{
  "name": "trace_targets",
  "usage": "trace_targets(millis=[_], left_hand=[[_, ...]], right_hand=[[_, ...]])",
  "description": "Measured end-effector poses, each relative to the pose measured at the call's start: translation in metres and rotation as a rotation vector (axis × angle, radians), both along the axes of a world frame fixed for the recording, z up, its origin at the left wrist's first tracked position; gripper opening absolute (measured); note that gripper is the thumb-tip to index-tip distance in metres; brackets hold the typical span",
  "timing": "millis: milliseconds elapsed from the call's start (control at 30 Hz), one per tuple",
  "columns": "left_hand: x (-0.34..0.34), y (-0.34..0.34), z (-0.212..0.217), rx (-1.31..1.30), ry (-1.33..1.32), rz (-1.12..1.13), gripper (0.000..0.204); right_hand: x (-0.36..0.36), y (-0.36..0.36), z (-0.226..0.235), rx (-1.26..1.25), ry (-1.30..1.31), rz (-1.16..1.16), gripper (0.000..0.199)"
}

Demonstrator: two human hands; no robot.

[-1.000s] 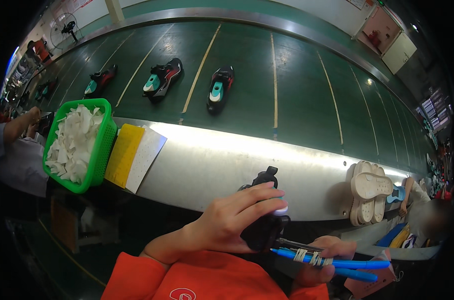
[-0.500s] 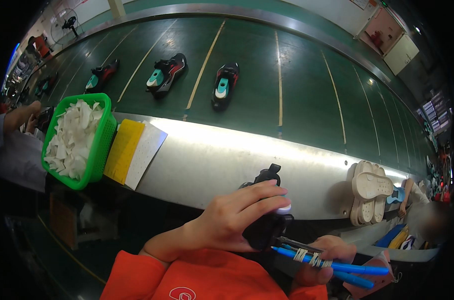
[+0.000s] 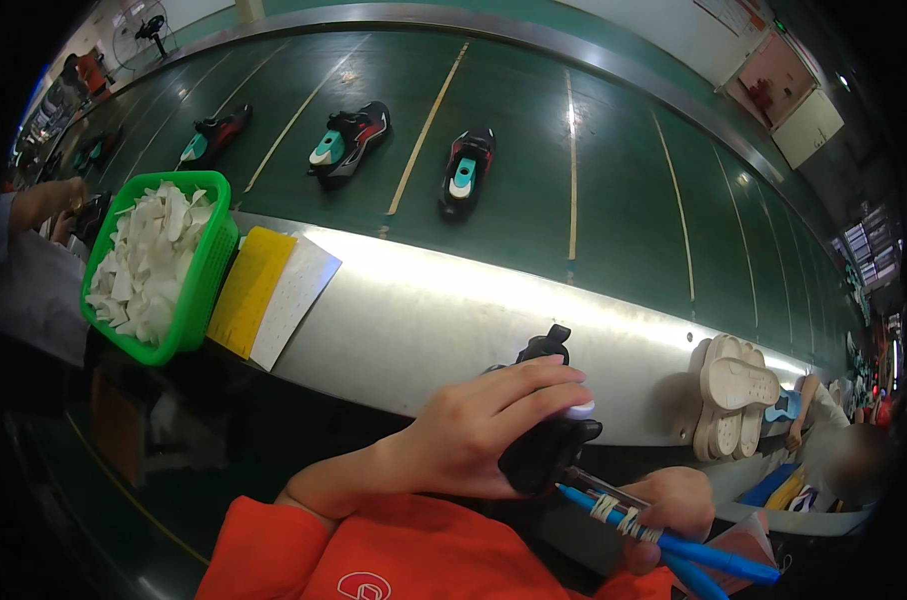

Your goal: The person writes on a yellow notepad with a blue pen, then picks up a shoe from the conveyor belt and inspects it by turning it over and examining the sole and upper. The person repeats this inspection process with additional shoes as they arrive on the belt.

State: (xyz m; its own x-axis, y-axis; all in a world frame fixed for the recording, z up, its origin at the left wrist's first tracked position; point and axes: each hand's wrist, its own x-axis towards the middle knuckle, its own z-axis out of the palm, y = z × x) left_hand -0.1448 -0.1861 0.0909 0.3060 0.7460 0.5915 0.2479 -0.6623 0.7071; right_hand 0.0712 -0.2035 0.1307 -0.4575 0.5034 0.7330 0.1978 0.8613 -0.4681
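Head view: left hand [image 3: 474,440] clamped around a matte black shoe [image 3: 546,432], low centre by the steel ledge [image 3: 424,310]; right hand [image 3: 664,510] closed on bundled blue pens [image 3: 674,540]; green mesh basket [image 3: 199,290] of white scraps.

Left hand [image 3: 474,430] curled gripping; right hand [image 3: 674,505] fisted.

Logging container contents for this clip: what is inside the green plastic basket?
The green plastic basket is heaped with white flat cut pieces, piled to the rim. Whatever lies beneath the top layer, and the basket's bottom, is covered.
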Motion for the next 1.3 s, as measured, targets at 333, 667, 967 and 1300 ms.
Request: trace_targets(millis=[333,667,967,1300], left_hand=[[-0.005,0.002,-0.004,0.033,-0.022,0.004,0.058],[-0.019,-0.007,-0.074,0.406,0.130,-0.001,0.040],[-0.015,0.013,-0.142,0.406,0.383,-0.219,0.047],[0.017,0.211,-0.108,0.091,0.341,0.047,0.065]], right_hand=[[-0.003,-0.019,-0.010,0.013,0.250,-0.158,0.037],[0.015,0.006,-0.102,-0.583,0.788,-0.554,0.031],[0.030,0.029,-0.153,-0.793,0.960,-0.691,0.024],[0.016,0.061,-0.170,-0.747,1.005,-0.633,0.028]])
